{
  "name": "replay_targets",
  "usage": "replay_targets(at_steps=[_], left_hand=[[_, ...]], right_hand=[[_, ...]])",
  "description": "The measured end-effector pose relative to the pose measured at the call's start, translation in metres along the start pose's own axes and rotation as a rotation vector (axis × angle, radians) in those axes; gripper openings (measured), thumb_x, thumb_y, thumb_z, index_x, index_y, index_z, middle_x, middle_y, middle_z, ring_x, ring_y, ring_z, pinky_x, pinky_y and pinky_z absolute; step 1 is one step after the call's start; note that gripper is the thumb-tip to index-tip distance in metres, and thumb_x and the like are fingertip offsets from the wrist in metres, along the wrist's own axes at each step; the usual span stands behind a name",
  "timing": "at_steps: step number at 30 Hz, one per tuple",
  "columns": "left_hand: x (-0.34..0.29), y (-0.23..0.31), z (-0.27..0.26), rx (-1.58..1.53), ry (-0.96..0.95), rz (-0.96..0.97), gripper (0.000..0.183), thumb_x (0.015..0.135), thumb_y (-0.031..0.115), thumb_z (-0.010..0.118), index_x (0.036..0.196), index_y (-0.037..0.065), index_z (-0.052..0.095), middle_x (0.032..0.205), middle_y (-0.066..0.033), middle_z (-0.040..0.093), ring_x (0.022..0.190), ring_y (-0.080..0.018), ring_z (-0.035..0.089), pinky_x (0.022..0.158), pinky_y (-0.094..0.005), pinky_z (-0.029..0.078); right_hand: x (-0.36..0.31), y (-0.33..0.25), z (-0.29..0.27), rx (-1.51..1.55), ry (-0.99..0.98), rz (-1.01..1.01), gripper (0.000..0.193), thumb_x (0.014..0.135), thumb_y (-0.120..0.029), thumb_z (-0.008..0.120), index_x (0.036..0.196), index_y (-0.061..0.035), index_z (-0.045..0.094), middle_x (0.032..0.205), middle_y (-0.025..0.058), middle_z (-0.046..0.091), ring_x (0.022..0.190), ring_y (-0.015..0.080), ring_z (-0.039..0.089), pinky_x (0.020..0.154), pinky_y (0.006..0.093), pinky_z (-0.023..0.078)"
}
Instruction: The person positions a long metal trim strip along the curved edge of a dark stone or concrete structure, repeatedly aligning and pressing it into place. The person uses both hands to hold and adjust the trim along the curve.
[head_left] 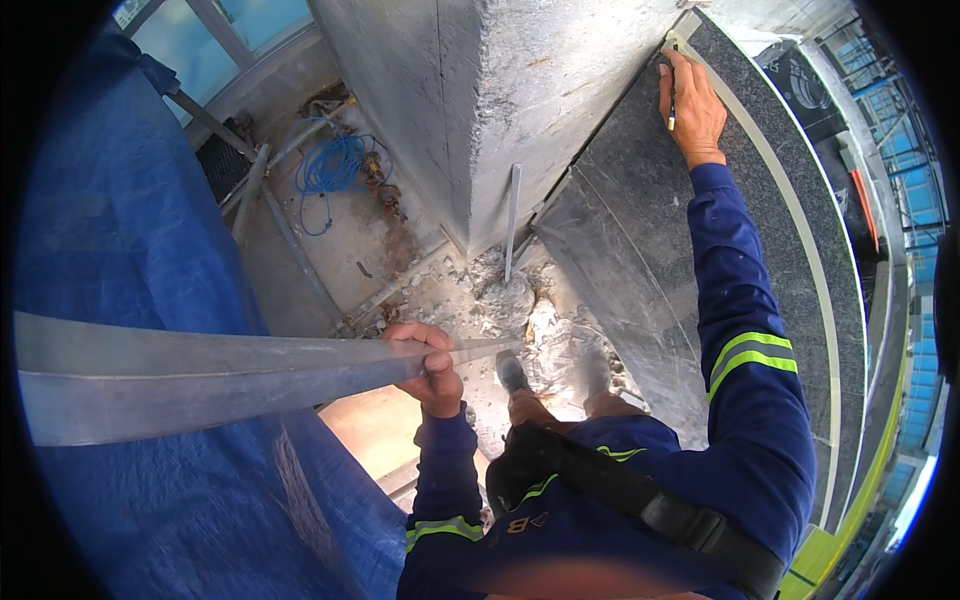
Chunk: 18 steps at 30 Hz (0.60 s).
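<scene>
My left hand (432,372) is wrapped round a long grey metal straightedge bar (220,378), which stretches out to the left and comes close to the camera. At the upper right, my right hand (697,108) holds a pencil (671,116) between its fingers. That hand is at the far end of a dark grey stone slab (640,180), beside the concrete column (465,100). A pale strip of tape (797,205) runs in a curve along the slab, and its far end lies by my fingertips. The fingertips are partly hidden.
Rubble (555,340) covers the ground around my feet. An upright metal strip (514,220) stands by the column's base. A blue tarp (130,240) hangs at the left. Beyond it lie a coiled blue hose (332,166) and several poles (300,250).
</scene>
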<state>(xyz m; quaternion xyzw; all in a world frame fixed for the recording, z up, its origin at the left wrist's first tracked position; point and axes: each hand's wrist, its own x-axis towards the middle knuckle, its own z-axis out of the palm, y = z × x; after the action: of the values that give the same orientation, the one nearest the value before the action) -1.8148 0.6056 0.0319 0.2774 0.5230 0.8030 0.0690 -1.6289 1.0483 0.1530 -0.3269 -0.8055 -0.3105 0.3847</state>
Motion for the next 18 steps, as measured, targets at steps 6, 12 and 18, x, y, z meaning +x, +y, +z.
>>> replay_targets(at_steps=[6,12,18], left_hand=[[-0.004,0.002,-0.001,0.014,-0.001,0.004,0.073,0.093,0.064,0.076,0.123,0.002,0.052,0.078,-0.0035,0.057,0.067,-0.0149,0.057,0.064,-0.0304,0.050],[-0.008,-0.003,0.007,0.018,-0.004,0.039,0.072,0.095,0.065,0.072,0.124,0.002,0.051,0.079,-0.0035,0.056,0.067,-0.0149,0.056,0.066,-0.0309,0.051],[-0.034,0.016,0.070,-0.148,-0.296,0.044,0.076,0.098,0.069,0.064,0.128,0.002,0.049,0.080,-0.0028,0.051,0.064,-0.0138,0.051,0.063,-0.0317,0.050]], right_hand=[[-0.001,-0.007,-0.011,0.122,-0.038,0.078,0.025,0.104,-0.023,0.068,0.127,-0.0160,0.068,0.110,0.0070,0.074,0.095,0.0292,0.075,0.076,0.0391,0.061],[-0.108,-0.033,-0.072,0.483,-0.294,0.132,0.023,0.101,-0.014,0.070,0.124,-0.0150,0.068,0.102,0.0099,0.067,0.087,0.0309,0.071,0.075,0.0420,0.059],[-0.352,-0.070,-0.213,0.857,-1.007,0.279,0.020,0.104,-0.022,0.063,0.122,-0.0134,0.065,0.113,0.0112,0.069,0.104,0.0372,0.070,0.087,0.0479,0.057]])
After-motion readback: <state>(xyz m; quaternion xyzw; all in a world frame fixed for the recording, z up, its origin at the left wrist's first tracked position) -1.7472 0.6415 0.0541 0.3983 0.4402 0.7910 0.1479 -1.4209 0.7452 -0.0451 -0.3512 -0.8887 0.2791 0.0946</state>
